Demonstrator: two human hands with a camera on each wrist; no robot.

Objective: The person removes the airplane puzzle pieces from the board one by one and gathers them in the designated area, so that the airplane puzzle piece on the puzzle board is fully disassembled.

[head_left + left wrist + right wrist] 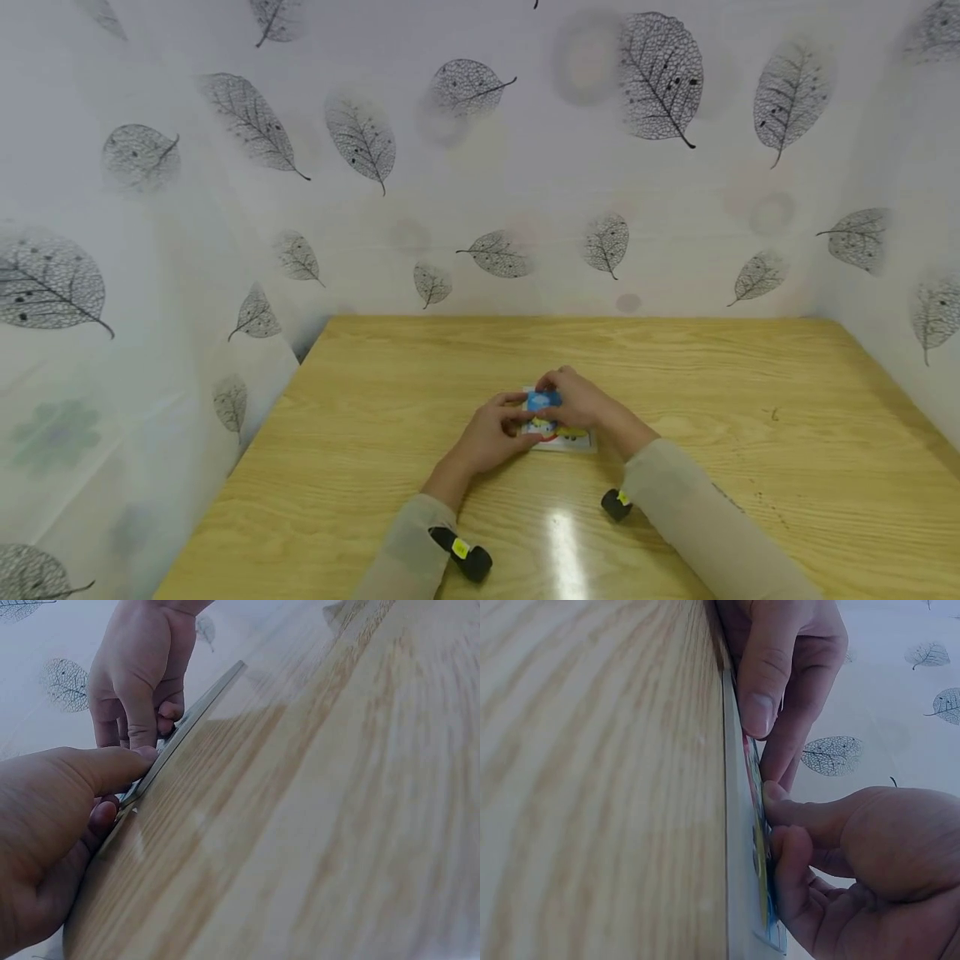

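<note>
A thin, flat picture board (566, 444) with a white border lies on the wooden table; blue, yellow and red show on its printed face. My left hand (491, 437) holds it at the left side, thumb near the front edge and fingers higher up. From the right, my right hand (579, 402) reaches over it, its bent thumb and fingers gripping around the blue part. In the right wrist view, the right hand (870, 862) has thumb and forefinger close together against the picture (757, 817). Both hands hide much of the face; whether a loose piece is pinched there is unclear.
The wood-grain table (750, 417) extends on all sides of the board. Behind it and at both sides hangs a pale leaf-print cloth (525, 167). Black wrist straps with small cameras (474, 562) sit on both sleeves, low over the tabletop.
</note>
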